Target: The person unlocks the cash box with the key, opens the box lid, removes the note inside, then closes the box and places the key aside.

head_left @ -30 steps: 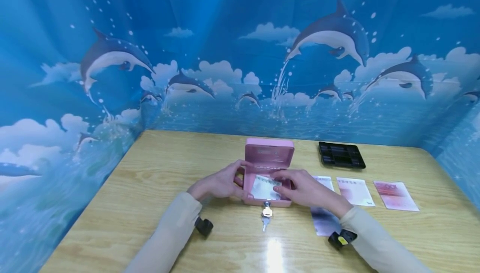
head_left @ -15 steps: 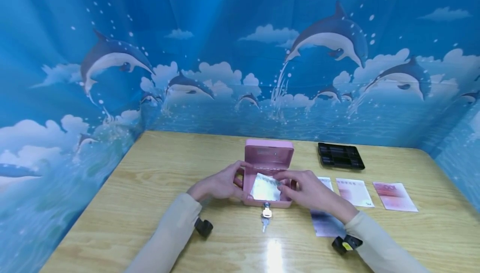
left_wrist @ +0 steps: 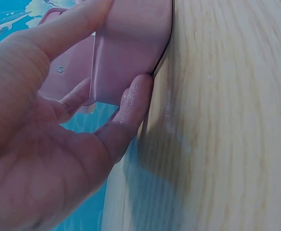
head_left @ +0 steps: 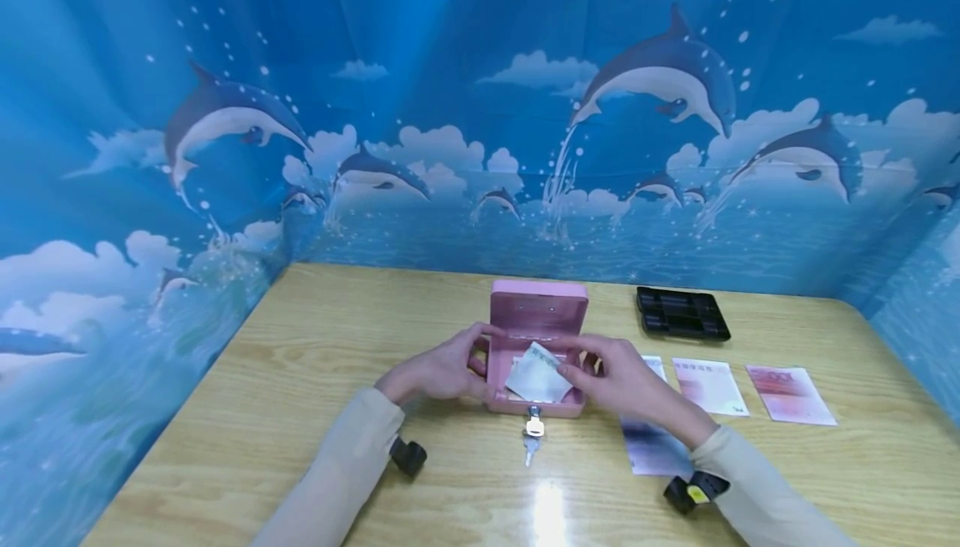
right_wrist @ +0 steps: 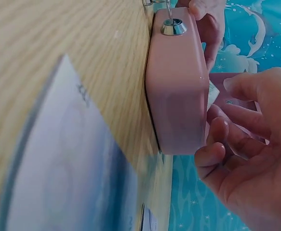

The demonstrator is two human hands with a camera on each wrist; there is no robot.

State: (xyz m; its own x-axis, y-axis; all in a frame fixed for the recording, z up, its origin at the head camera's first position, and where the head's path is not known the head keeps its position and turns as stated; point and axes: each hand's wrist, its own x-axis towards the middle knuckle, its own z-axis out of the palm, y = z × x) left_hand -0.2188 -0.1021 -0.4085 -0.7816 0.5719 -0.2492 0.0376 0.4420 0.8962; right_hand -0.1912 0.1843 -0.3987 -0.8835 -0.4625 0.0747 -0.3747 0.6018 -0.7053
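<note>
A small pink cash box stands on the table with its lid raised at the back. My left hand grips its left side, thumb near the front corner and fingers toward the back; the left wrist view has the fingertips against the pink wall. Inside the box, my right hand pinches the right edge of a pale banknote, which lies tilted with one corner up. Below it another light note shows at the edges. In the right wrist view the box wall mostly hides the notes.
Keys hang from the front lock. To the right lie a purple banknote, a pale pink one and a red one. Behind them sits a black compartment tray. A dolphin-print curtain borders the table.
The pinched banknote has turned and tilted, its far corner now higher, uncovering parts of the note below. My right hand has shifted slightly; my left hand stays at the box.
</note>
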